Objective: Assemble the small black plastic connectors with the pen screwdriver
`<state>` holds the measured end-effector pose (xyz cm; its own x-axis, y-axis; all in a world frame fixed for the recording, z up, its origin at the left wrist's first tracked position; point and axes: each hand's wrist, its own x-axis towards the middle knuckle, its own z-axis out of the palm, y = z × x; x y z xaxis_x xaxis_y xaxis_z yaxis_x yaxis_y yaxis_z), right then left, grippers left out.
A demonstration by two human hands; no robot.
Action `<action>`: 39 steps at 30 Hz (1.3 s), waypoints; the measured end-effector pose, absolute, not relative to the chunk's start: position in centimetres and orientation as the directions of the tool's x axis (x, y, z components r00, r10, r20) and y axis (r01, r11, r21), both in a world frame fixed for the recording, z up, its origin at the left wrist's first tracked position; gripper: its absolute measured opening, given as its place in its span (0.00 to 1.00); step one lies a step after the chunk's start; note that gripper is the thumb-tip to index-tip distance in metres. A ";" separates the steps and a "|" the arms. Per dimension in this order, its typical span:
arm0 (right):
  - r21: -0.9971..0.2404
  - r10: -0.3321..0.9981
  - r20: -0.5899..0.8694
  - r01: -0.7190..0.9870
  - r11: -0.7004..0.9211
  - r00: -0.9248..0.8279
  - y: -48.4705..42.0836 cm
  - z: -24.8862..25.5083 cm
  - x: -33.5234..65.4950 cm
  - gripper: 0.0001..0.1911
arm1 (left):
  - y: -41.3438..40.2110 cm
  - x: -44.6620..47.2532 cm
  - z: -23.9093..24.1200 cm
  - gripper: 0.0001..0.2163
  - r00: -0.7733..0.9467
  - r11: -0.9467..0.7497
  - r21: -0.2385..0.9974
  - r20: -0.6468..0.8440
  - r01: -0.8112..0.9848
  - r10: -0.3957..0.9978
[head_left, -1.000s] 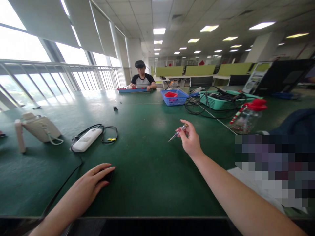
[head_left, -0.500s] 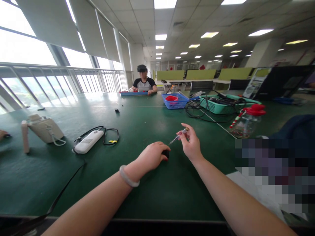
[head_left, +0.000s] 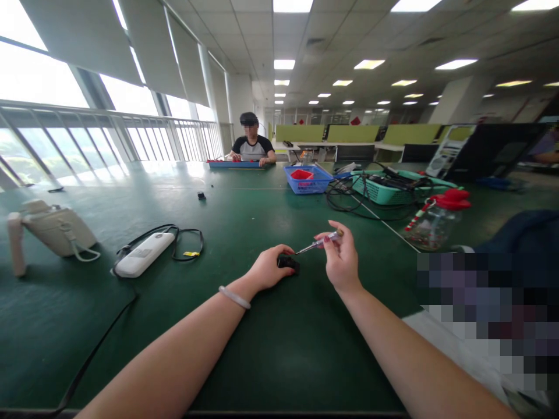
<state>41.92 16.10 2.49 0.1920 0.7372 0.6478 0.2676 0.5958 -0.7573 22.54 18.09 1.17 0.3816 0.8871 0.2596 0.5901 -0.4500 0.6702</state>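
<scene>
My left hand [head_left: 267,269] grips a small black block-like part [head_left: 288,263] on the green tabletop [head_left: 279,361], thumb on its near side and fingers on the far side. In my right hand [head_left: 343,262] is a slim screwdriver [head_left: 318,243] with a clear handle, pinched between thumb and fingers. Its shaft slants down to the left, and the tip is at the upper edge of the black part; whether it touches cannot be made out.
Left of my hands lie a white device [head_left: 146,254] with a black strap and a beige bottle [head_left: 59,230]. Another small black part [head_left: 201,196] sits farther off. Beyond are a blue basket [head_left: 308,185], a green basket [head_left: 379,191] with cables, a red-lidded jar [head_left: 437,224] and a seated person [head_left: 251,145].
My left hand has turned, so more of the black part shows. The screwdriver now slants flatter, with its tip closer to the part. The view has shifted slightly.
</scene>
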 end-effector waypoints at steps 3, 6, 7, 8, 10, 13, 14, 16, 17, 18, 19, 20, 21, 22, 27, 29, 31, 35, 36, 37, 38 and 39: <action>-0.761 0.746 0.643 0.252 0.598 0.171 16.2 2.3 41.8 0.18 | 18.3 22.3 0.9 0.20 0.371 -0.432 0.695 0.248 0.575 0.895; -0.763 0.756 0.639 0.249 0.597 0.143 16.3 2.2 41.7 0.19 | 18.5 22.4 0.8 0.20 0.361 -0.428 0.686 0.251 0.589 0.898; -0.762 0.758 0.639 0.250 0.598 0.135 16.3 2.1 41.7 0.19 | 18.5 22.4 0.8 0.20 0.357 -0.427 0.679 0.251 0.597 0.900; -0.761 0.758 0.639 0.250 0.599 0.130 16.3 2.1 41.7 0.19 | 18.5 22.5 0.9 0.19 0.354 -0.424 0.673 0.249 0.605 0.901; -0.759 0.757 0.641 0.250 0.601 0.127 16.3 2.1 41.7 0.18 | 18.5 22.5 1.0 0.18 0.362 -0.425 0.664 0.241 0.615 0.901; -0.760 0.757 0.640 0.257 0.597 0.135 16.3 2.2 41.7 0.18 | 18.5 22.4 1.2 0.16 0.379 -0.431 0.648 0.229 0.629 0.897; -0.761 0.757 0.639 0.260 0.595 0.137 16.3 2.2 41.7 0.19 | 18.5 22.5 1.2 0.16 0.381 -0.433 0.643 0.228 0.632 0.896; -0.765 0.763 0.632 0.265 0.587 0.133 16.4 2.2 41.7 0.19 | 18.5 22.5 1.2 0.16 0.381 -0.431 0.636 0.225 0.639 0.897; -0.768 0.768 0.628 0.268 0.582 0.130 16.4 2.1 41.7 0.19 | 18.5 22.5 1.2 0.16 0.379 -0.428 0.635 0.222 0.643 0.898; -0.770 0.772 0.623 0.271 0.577 0.126 16.5 2.1 41.7 0.19 | 18.5 22.5 1.2 0.16 0.377 -0.425 0.634 0.219 0.646 0.900; -0.772 0.775 0.620 0.273 0.574 0.123 16.6 2.0 41.7 0.19 | 18.5 22.5 1.2 0.16 0.377 -0.423 0.634 0.217 0.648 0.901; -0.772 0.776 0.619 0.274 0.573 0.121 16.6 2.0 41.7 0.19 | 18.5 22.5 1.2 0.16 0.376 -0.422 0.634 0.216 0.648 0.901; -0.772 0.776 0.620 0.274 0.574 0.120 16.7 1.9 41.7 0.19 | 18.5 22.5 1.3 0.16 0.376 -0.422 0.635 0.215 0.647 0.901; -0.771 0.775 0.621 0.272 0.576 0.120 16.7 1.9 41.7 0.19 | 18.5 22.5 1.3 0.16 0.379 -0.424 0.636 0.215 0.645 0.900; -0.792 0.795 0.593 0.272 0.547 0.127 17.0 2.2 41.7 0.20 | 18.5 22.5 1.4 0.16 0.388 -0.439 0.629 0.226 0.642 0.893; -0.814 0.813 0.565 0.258 0.521 0.140 17.3 2.2 41.9 0.21 | 18.6 22.5 1.4 0.16 0.387 -0.439 0.624 0.228 0.646 0.893; -0.838 0.829 0.535 0.224 0.497 0.163 17.7 2.1 42.2 0.22 | 18.7 22.5 1.3 0.16 0.386 -0.435 0.618 0.222 0.654 0.896; -0.881 0.855 0.473 0.147 0.451 0.212 19.0 1.3 43.0 0.24 | 18.7 22.5 1.3 0.16 0.388 -0.434 0.604 0.214 0.669 0.896; -0.890 0.862 0.456 0.134 0.437 0.221 19.3 1.1 43.2 0.24 | 18.7 22.5 1.3 0.16 0.388 -0.434 0.600 0.215 0.671 0.896; -0.898 0.868 0.441 0.123 0.423 0.230 19.5 0.9 43.4 0.24 | 18.7 22.5 1.4 0.16 0.385 -0.434 0.599 0.216 0.674 0.897; -0.905 0.873 0.426 0.111 0.411 0.240 19.7 0.8 43.5 0.24 | 18.7 22.5 1.4 0.17 0.383 -0.432 0.598 0.216 0.675 0.898; -0.912 0.877 0.411 0.098 0.399 0.248 19.9 0.6 43.6 0.24 | 18.7 22.5 1.4 0.17 0.380 -0.430 0.598 0.217 0.677 0.899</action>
<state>43.55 19.87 0.62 0.2483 0.8772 0.4109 0.0982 0.3992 -0.9116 22.46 18.70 1.37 0.3797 0.8993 0.2169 0.6766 -0.4299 0.5978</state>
